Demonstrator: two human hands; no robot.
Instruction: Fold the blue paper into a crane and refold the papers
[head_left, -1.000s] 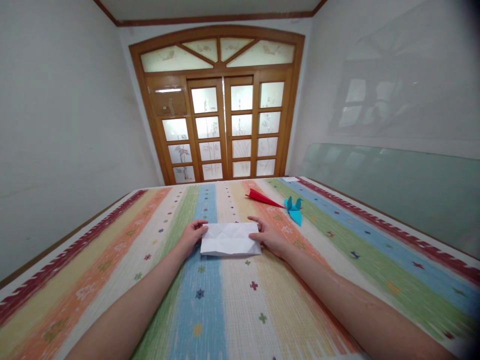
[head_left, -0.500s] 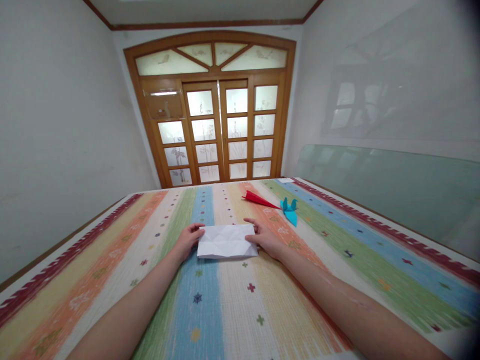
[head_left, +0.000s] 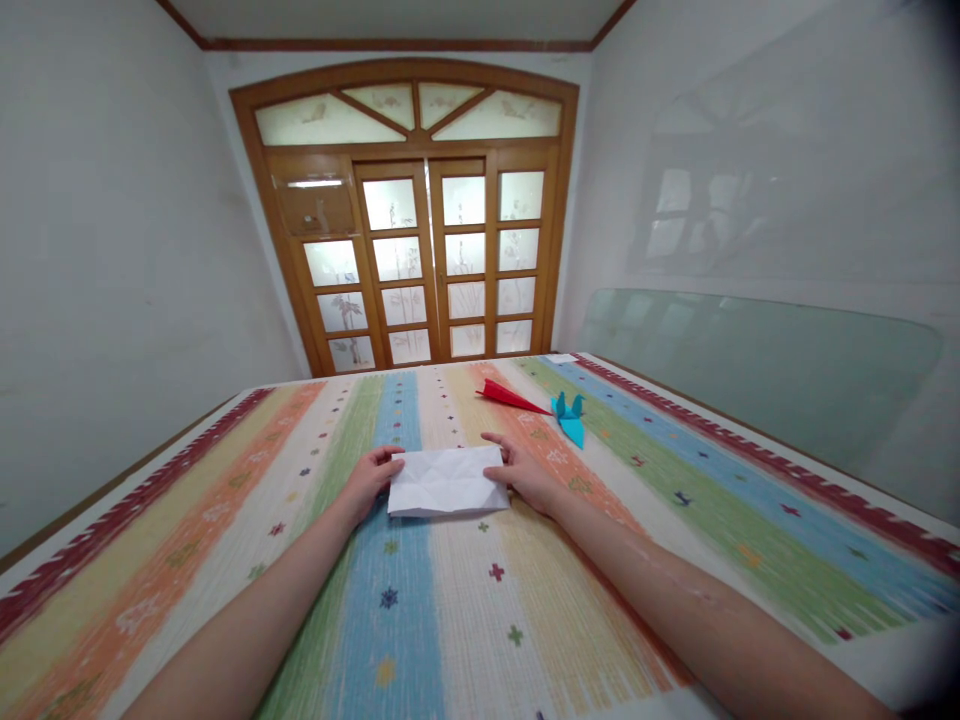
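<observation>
Between my two hands is a folded sheet of white paper [head_left: 448,483], a wide rectangle with crease lines across it, lying on or just above the tablecloth. My left hand [head_left: 373,478] grips its left edge, thumb on top and the fingers behind. At the right edge, my right hand [head_left: 523,474] pinches the sheet with the thumb on top; its index finger sticks out past the far side. The fingers under the paper are hidden.
A red folded paper plane [head_left: 513,397] and a blue origami piece [head_left: 568,418] with upright points lie beyond my right hand. The striped tablecloth [head_left: 390,640] covers the table. A pale glass panel [head_left: 750,350] leans on the right wall; wooden doors [head_left: 420,240] stand behind.
The whole view has shifted slightly, so things appear a little further left. Both hands keep their hold on the white paper, with hardly any movement.
</observation>
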